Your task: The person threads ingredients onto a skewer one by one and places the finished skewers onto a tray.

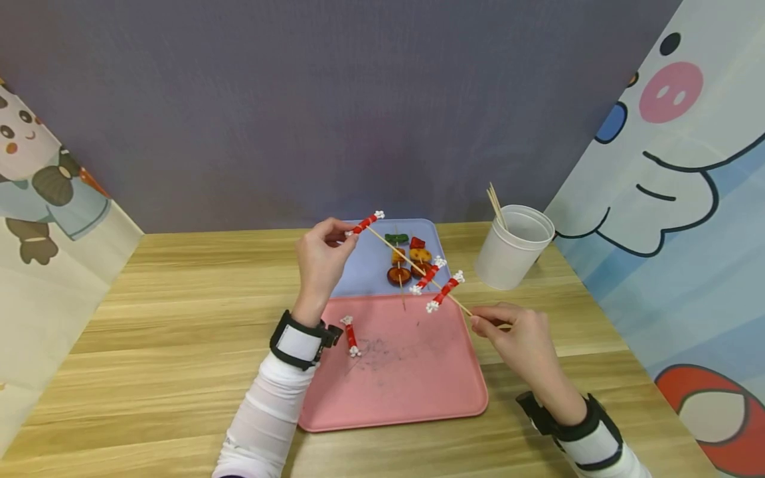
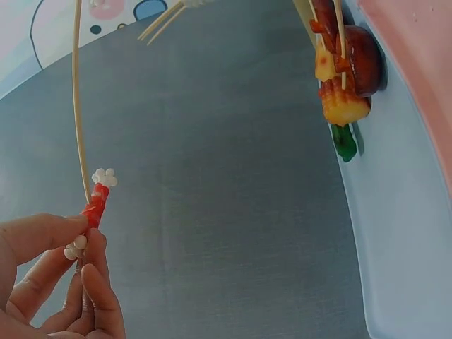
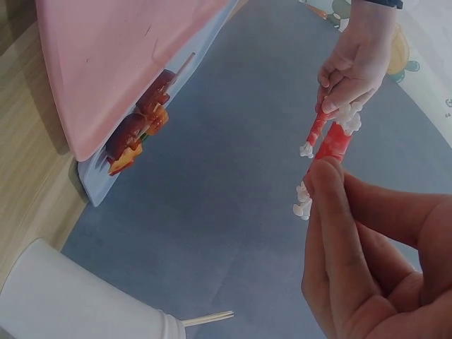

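My left hand point(image 1: 325, 255) pinches a red piece with white knobbed ends point(image 1: 366, 223) at the upper end of a thin wooden skewer point(image 1: 388, 243). Two more such red pieces point(image 1: 427, 275) sit threaded across the skewer lower down. My right hand point(image 1: 520, 335) pinches the skewer near its lower end, with fingertips below the two pieces. In the left wrist view the skewer point(image 2: 79, 127) rises from the pinched piece. A loose red piece point(image 1: 350, 336) lies on the pink tray point(image 1: 418, 392), beside my left wrist.
Behind the pink tray a blue tray point(image 1: 358, 282) holds two finished-looking skewers with a mushroom slice point(image 1: 398, 276), a corn piece and a green pepper. A white cup point(image 1: 508, 255) with several bare skewers point(image 1: 496, 204) stands at right. A grey wall rises behind the wooden table point(image 1: 197, 332).
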A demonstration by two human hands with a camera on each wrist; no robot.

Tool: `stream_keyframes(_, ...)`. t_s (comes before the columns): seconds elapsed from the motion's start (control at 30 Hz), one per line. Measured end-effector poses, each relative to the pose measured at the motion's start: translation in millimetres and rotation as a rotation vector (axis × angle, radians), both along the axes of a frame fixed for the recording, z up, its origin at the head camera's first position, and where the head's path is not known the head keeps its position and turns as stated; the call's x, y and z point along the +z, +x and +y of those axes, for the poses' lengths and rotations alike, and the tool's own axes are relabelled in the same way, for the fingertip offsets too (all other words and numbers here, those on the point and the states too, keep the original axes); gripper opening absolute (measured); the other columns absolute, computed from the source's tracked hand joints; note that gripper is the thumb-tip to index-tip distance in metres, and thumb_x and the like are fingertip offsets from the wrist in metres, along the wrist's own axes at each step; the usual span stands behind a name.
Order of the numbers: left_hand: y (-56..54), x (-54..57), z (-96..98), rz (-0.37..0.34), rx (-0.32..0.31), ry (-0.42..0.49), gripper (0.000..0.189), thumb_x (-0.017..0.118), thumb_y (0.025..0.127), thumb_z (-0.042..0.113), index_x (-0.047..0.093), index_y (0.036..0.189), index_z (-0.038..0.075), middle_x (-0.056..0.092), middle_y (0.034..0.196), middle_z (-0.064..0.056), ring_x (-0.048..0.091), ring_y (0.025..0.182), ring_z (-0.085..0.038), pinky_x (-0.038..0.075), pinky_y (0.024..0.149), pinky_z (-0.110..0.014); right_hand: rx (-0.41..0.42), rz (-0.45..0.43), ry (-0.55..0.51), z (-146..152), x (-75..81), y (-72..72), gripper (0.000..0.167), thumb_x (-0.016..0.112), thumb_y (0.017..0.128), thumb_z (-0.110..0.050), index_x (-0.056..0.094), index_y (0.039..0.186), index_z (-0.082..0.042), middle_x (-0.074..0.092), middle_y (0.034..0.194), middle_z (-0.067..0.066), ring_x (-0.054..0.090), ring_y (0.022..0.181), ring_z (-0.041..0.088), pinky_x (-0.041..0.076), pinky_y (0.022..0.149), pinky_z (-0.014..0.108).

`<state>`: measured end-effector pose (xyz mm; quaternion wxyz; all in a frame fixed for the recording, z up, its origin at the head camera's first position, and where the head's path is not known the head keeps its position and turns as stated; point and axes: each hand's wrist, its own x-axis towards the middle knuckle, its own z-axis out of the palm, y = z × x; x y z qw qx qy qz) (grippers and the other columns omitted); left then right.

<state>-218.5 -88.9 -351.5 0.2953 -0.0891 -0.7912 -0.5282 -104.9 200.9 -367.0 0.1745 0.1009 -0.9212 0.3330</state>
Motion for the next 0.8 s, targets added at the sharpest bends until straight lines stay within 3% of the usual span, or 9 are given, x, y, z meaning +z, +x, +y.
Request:
stream_keyframes(0.37,-0.6,-2.8,3.5,-0.012,-0.056,0.035,0.007,0.07,0.079,0.007,0.071,0.084,0.003,0.07,0.085,-0.01,0.066,0.072,-0.019,0.053,0.064,-0.028,0.001,-0.012,-0.007,3.2,-1.1,-0.9,0.012,0.076,0.078,-0.005,0.077,0.089,-0.008,0.072,0.079,0.002,0.068,0.064,0.007,0.053,0.058,0.015)
stream_keyframes(0.6,-1.3,-3.8,2.4,-0.044,-0.071,0.064,0.003,0.07,0.076,0.004,0.07,0.079,0.003,0.071,0.086,-0.009,0.067,0.071,-0.019,0.054,0.064,-0.023,0.016,0.05,0.053,5.2,0.4,-2.4,0.014,0.077,0.076,-0.002,0.077,0.089,-0.007,0.071,0.076,0.002,0.066,0.063,0.009,0.052,0.055,0.019)
stream_keyframes(0.8,-1.9,-4.1,3.6,-0.049,-0.07,0.086,0.006,0.071,0.075,0.001,0.068,0.075,0.006,0.071,0.086,-0.008,0.067,0.07,-0.018,0.053,0.063,-0.021,0.019,0.104,0.087,6.9,0.5,-3.8,0.014,0.077,0.074,0.0,0.077,0.087,-0.007,0.07,0.074,0.0,0.062,0.06,0.006,0.047,0.051,0.014)
